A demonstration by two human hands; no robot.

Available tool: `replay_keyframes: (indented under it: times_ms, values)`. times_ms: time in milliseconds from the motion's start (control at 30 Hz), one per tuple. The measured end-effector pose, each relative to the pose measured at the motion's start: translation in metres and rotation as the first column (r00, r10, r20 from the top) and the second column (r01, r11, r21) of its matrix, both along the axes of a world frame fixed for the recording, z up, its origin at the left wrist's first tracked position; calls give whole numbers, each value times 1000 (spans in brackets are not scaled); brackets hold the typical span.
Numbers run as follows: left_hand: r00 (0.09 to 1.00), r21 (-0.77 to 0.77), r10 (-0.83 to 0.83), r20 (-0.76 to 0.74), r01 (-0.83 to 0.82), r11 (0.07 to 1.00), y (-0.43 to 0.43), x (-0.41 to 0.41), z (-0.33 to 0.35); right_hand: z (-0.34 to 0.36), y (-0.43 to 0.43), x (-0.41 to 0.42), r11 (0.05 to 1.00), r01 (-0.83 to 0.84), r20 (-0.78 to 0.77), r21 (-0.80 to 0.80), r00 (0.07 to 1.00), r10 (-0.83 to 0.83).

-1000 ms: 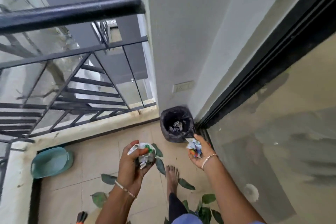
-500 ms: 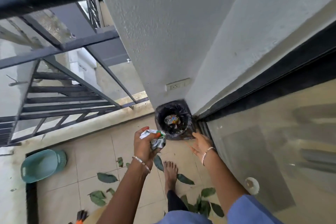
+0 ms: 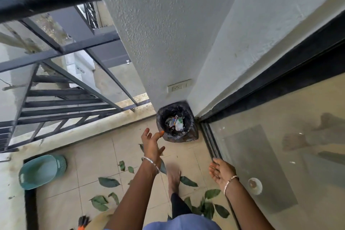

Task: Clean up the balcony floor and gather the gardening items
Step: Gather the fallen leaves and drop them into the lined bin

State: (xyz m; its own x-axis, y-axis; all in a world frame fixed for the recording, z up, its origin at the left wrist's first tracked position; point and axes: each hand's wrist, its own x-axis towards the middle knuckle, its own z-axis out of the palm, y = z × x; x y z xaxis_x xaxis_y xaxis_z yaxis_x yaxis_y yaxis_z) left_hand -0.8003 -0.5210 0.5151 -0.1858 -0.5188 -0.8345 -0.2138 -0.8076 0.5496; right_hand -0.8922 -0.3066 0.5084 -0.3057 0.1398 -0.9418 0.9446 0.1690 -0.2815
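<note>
Some scraps point(image 3: 174, 122) lie inside the black bin point(image 3: 190, 119), which stands in the corner just above the middle of the frame. My left hand point(image 3: 151, 143) reaches toward it, just below its rim. The fingers are spread and hold nothing. A tiny orange bit shows at one fingertip; I cannot tell what it is. My right hand point(image 3: 221, 172) hangs to the lower right, palm up, fingers loose, empty too.

So I think the trash step is about done. Leaves point(image 3: 109, 182) lie all over the floor point(image 3: 93, 151) in the lower middle, around my foot point(image 3: 173, 175). A green basket point(image 3: 42, 172) lies tipped at the lower left. A tool point(image 3: 83, 223) with some orange on it peeks in at the bottom edge.

Next I should bend down, grab the leaves by the handful and drop them in the bin. Then the tool and basket need gathering.
</note>
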Motion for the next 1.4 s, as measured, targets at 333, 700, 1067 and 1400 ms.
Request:
replay_keyframes:
  times_ms: [333, 700, 1067, 1400]
  values:
    - [991, -171, 108, -76, -119, 978, -5, 128, 74, 59, -86, 29, 943, -285, -275, -169, 933, 233]
    - [897, -258, 410, -164, -440, 860, 38, 335, 138, 132, -107, 195, 780, -575, -451, -245, 780, 434]
    - [579, -286, 784, -224, -808, 515, 158, 570, 200, 188, -107, 425, 334, -877, -504, -346, 473, 723]
    - [93, -349, 945, -313, -937, -24, 269, 669, 228, 244, -102, 604, -284, -880, -597, -380, -1, 802]
